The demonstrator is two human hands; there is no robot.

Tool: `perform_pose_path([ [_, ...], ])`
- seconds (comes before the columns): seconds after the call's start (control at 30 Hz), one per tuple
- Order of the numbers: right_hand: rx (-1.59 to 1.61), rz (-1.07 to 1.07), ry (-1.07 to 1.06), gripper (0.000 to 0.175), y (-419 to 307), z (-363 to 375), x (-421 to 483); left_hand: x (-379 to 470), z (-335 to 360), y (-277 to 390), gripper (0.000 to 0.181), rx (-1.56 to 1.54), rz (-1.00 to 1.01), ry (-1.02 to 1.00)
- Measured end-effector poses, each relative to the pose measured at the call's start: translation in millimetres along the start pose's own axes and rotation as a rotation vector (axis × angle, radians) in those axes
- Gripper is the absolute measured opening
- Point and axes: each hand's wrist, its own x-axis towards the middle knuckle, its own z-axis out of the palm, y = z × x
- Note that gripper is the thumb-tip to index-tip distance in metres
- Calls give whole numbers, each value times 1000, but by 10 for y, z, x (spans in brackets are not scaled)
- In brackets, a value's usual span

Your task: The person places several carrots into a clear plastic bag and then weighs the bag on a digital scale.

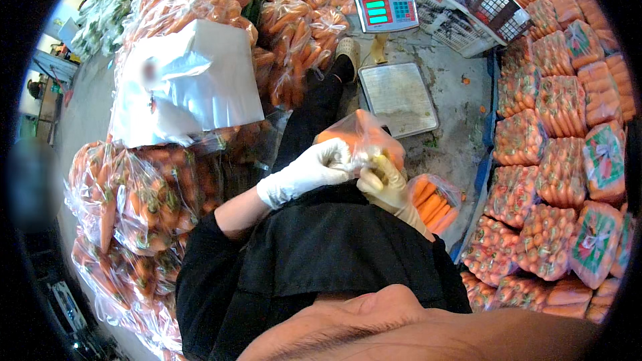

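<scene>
A clear plastic bag of carrots (358, 130) rests against my lap, its gathered mouth towards me. My left hand (323, 163), in a white glove, pinches the gathered plastic from the left. From the right, my right hand (383, 180), in a yellowish glove, grips the same gathered end with curled fingers; whether it is knotted is too small to tell. Below my right wrist lies another clear bag of carrots (435, 204). Beyond my knees stands a digital scale with a bare metal platform (398, 98) and a lit display panel (386, 11).
Stacked bags of carrots (560, 105) fill the right side beyond a blue edge (484, 180). Large carrot bags (145, 195) crowd my left, with a stack of plastic sheets or bags (200, 90) on top. A white plastic crate (451, 25) stands behind the scale.
</scene>
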Motion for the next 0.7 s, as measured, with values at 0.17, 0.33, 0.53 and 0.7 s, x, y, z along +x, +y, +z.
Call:
perform_pose_path([
  [0.17,-1261,251,203,26,-375,-172,-278,183,-349,-193,9,299,100,308],
  [0.33,-696,336,154,26,-293,-280,-179,313,-411,-183,14,137,87,27],
  [0.53,-36,326,-213,47,44,-843,45,114,-18,214,15,-219,88,-35],
  [0.7,-325,287,-30,75,96,-514,58,-59,-74,105,9,376,347,-58],
])
